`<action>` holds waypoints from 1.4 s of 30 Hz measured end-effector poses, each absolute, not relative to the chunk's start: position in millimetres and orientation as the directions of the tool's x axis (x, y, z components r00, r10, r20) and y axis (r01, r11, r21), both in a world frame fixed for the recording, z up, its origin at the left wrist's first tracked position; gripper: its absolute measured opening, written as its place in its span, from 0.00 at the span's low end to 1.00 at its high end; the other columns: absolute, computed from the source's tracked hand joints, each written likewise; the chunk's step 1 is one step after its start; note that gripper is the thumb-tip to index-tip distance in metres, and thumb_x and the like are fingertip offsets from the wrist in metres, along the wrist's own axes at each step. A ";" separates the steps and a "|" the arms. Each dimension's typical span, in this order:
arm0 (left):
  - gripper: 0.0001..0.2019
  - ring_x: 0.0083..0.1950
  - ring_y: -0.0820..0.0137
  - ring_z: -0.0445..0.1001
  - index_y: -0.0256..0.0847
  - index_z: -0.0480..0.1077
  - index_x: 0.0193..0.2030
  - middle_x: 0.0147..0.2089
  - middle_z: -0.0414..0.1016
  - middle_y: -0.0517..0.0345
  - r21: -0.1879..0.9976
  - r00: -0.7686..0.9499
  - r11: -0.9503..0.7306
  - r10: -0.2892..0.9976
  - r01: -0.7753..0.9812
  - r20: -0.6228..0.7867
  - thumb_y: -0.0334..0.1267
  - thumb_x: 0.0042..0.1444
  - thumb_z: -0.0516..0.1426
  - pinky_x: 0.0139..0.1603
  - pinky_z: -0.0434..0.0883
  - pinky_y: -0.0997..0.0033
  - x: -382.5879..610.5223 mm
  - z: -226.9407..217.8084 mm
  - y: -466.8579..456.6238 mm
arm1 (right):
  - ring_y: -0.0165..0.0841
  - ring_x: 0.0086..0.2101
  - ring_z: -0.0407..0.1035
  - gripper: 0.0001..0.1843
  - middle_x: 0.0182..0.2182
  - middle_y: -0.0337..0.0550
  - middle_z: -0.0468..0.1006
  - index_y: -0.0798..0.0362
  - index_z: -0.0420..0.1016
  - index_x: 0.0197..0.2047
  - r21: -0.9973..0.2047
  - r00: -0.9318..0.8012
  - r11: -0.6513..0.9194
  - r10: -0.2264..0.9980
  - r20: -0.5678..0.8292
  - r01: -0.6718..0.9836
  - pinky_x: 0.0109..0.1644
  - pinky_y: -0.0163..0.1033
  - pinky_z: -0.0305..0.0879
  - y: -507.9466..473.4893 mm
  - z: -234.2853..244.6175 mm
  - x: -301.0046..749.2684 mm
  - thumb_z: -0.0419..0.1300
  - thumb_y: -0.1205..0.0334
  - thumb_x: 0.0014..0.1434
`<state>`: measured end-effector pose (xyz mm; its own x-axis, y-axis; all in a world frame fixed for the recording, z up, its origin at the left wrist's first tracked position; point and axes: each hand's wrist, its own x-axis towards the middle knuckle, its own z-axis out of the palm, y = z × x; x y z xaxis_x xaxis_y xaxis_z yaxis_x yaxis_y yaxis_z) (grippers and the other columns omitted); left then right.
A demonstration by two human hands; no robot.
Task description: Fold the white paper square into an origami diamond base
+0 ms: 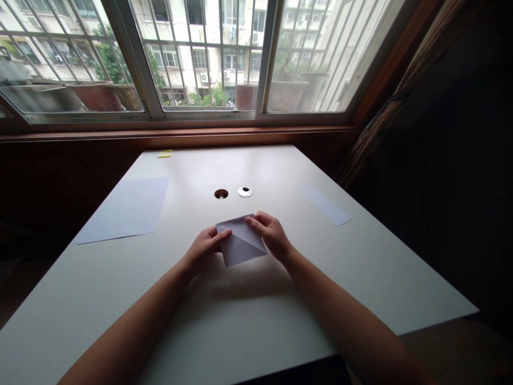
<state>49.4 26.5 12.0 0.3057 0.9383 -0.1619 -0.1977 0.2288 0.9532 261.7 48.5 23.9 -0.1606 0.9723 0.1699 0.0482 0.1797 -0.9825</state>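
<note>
Between my two hands is a folded piece of white paper (242, 246), roughly square, with a diagonal crease or fold edge across its face. It is held up over the table, and a soft shadow lies below it. My left hand (207, 243) pinches its left side, thumb on top and fingers behind. At the upper right corner my right hand (269, 231) grips it the same way, thumb on the front. The fingers behind the paper are partly hidden.
The white table (256, 331) carries white sheets (124, 208) at left, a paper strip (326, 206) at right and yellow sticky notes (165, 154) at the far edge. A round cable hole (221, 194) sits beside its metallic cover (245, 192). Behind stands a barred window (208, 64).
</note>
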 end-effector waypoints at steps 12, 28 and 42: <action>0.19 0.32 0.71 0.73 0.35 0.76 0.41 0.35 0.77 0.53 0.956 0.261 0.220 0.951 -0.196 -0.165 0.51 0.51 0.66 0.32 0.69 0.75 47.8 8.9 30.0 | 0.29 0.27 0.58 0.20 0.24 0.36 0.66 0.53 0.72 0.28 -0.992 -0.175 0.118 0.978 0.111 0.032 0.30 0.35 0.54 50.3 19.3 260.9 0.64 0.43 0.56; 0.21 0.27 0.75 0.66 0.35 0.74 0.37 0.26 0.68 0.60 0.953 0.174 0.193 0.973 -0.233 -0.154 0.54 0.53 0.63 0.28 0.66 0.77 47.3 8.1 30.9 | 0.29 0.27 0.59 0.21 0.24 0.36 0.66 0.53 0.71 0.28 -0.994 -0.190 0.104 0.977 0.095 0.035 0.30 0.36 0.54 50.4 19.1 260.5 0.64 0.43 0.56; 0.25 0.42 0.61 0.77 0.37 0.74 0.51 0.46 0.79 0.46 0.930 0.395 0.281 0.902 -0.236 -0.173 0.46 0.48 0.69 0.40 0.73 0.68 52.6 19.5 24.5 | 0.31 0.27 0.57 0.23 0.23 0.36 0.64 0.51 0.68 0.26 -0.981 -0.053 0.167 0.985 0.162 0.103 0.30 0.37 0.55 53.9 16.0 262.2 0.62 0.39 0.56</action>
